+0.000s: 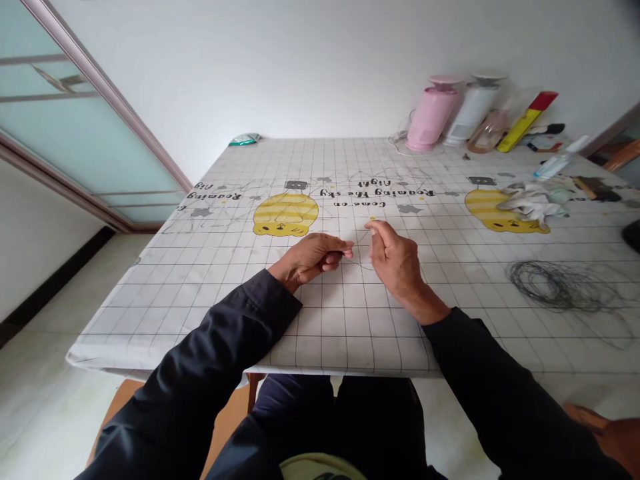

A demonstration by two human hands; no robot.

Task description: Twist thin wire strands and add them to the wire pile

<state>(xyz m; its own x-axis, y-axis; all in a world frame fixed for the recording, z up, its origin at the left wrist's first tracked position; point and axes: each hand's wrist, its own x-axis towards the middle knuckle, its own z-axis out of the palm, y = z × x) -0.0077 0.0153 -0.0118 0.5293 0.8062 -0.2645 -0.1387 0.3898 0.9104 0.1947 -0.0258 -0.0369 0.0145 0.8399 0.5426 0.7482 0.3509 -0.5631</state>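
Note:
Over the table's near middle, my left hand (315, 259) is closed in a pinch, its thumb and fingertips on a thin dark wire (358, 265). This wire curves across the short gap between my hands. On the other side, my right hand (397, 263) has its fingers curled, the index finger and thumb gripping the wire; the exact contact is partly hidden. A loose coil of the same kind of wire (543, 287) lies to the right of my right hand. Beyond my hands, thin bent wire shapes (290, 212) rest on the tablecloth and are hard to make out.
The table has a checked cloth (200, 320) with yellow bear prints. At the back right stand a pink cylinder (433, 117), a white cylinder (473, 110), a yellow-red box (527, 123) and a clear bottle (560, 159). A crumpled rag (537, 200) lies right; a green packet (245, 139) sits back left.

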